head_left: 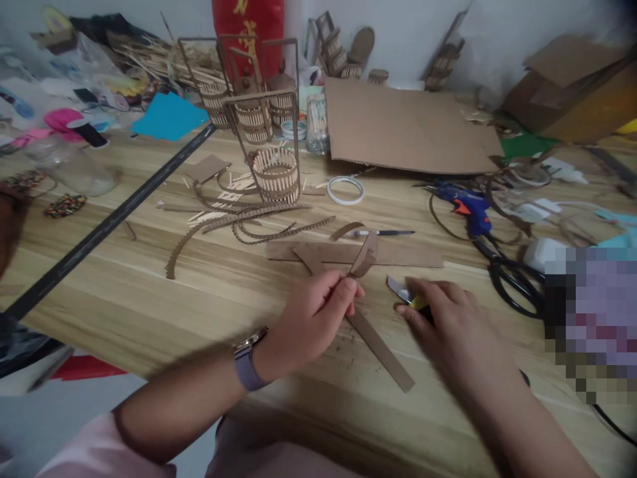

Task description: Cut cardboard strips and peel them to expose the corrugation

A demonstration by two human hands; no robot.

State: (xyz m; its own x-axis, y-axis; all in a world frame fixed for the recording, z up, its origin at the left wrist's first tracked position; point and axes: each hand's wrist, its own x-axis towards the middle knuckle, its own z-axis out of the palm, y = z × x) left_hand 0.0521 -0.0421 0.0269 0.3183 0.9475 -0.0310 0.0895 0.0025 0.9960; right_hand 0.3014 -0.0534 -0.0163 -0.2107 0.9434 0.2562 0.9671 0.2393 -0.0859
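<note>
My left hand [326,302], with a watch at the wrist, pinches a curled cardboard strip [365,255] whose loop rises above the fingers. Beneath that hand, a flat cardboard strip [383,352] slants across the tabletop. To the right, my right hand [442,312] is closed around a utility knife [422,305] with a yellow part on its handle. The knife's blade [397,288] points left toward the curled strip, apart from it. Behind both hands lie a longer cardboard strip [418,255] and a pen [393,232].
A small stick basket [276,174] with a tall cardboard handle stands behind, near notched strips [223,222] and a white tape roll [345,190]. A blue glue gun [468,206] lies right, its black cable looping. A large cardboard sheet [408,126] lies at the back.
</note>
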